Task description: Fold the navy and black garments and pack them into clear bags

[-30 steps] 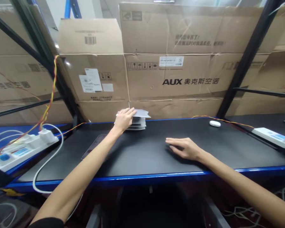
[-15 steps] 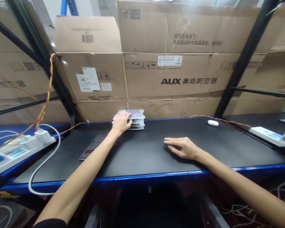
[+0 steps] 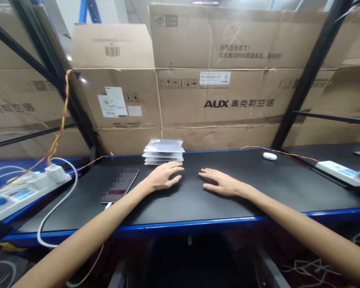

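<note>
Both your hands are over the desk, palms down. Left hand is released, fingers loosely spread and gripping nothing; it sits right in front of the stack of pale, translucent flat packets. Fingertips overlap the stack's lower front edge in view, can't tell if they touch it. Stack is at the back of the desk, a bit left of centre, layers fanned slightly apart at the edges, close to the cardboard behind. Right hand is also released, fingers extended toward your left hand, a gap of bare black surface between the two; can't tell whether it rests on the desk. Phone lies flat to the left of the stack, beside your left forearm, part of its screen pixelated, white plug at its near end. Small white rounded case sits at the back right, well apart from your right hand. Left power strip has plugs in it, white cable looping over the blue front edge, twisted red-yellow wire hanging above. Right power strip is at the far right, past the black post.
</note>
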Tool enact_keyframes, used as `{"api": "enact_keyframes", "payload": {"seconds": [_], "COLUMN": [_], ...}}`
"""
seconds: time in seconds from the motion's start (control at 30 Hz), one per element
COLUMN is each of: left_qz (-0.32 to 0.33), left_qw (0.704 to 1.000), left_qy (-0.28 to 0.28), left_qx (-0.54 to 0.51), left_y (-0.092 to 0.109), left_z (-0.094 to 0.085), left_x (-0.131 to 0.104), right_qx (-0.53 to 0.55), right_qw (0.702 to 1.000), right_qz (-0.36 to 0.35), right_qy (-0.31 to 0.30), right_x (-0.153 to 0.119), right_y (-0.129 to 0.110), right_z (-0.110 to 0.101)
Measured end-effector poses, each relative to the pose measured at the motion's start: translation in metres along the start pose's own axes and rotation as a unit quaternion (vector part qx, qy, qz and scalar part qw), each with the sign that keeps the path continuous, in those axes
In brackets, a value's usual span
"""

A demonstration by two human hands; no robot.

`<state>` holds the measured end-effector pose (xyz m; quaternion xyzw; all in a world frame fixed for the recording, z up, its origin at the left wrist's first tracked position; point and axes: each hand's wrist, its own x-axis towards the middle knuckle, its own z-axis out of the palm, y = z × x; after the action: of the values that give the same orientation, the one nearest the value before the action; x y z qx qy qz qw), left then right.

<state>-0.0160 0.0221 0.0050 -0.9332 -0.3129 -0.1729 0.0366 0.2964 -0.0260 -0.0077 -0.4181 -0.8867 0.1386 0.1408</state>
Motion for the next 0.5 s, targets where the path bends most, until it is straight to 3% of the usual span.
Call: {"api": "enact_keyframes", "payload": {"seconds": [0.1, 0.23, 0.5], "left_qz": [-0.049, -0.105, -0.138], "left_qw": [0.994, 0.981, 0.973], "left_qy": [-0.081, -0.146, -0.174], "left_qx": [-0.05, -0.068, -0.066], "left_y": [0.015, 0.02, 0.018], "left_z": [0.01, 0.014, 0.015], "left_x": [-0.005, -0.006, -0.005], "right_qx": [0.0, -0.008, -0.013], "right_qw": [0.999, 0.997, 0.997], "right_qz": [0.027, 0.035, 0.038], "right_qy": [-0.043, -0.073, -0.061], "right_x": [0.014, 0.034, 0.045], "right_y": [-0.001, -0.001, 0.001], "right_z": [0.0, 0.002, 0.01]}}
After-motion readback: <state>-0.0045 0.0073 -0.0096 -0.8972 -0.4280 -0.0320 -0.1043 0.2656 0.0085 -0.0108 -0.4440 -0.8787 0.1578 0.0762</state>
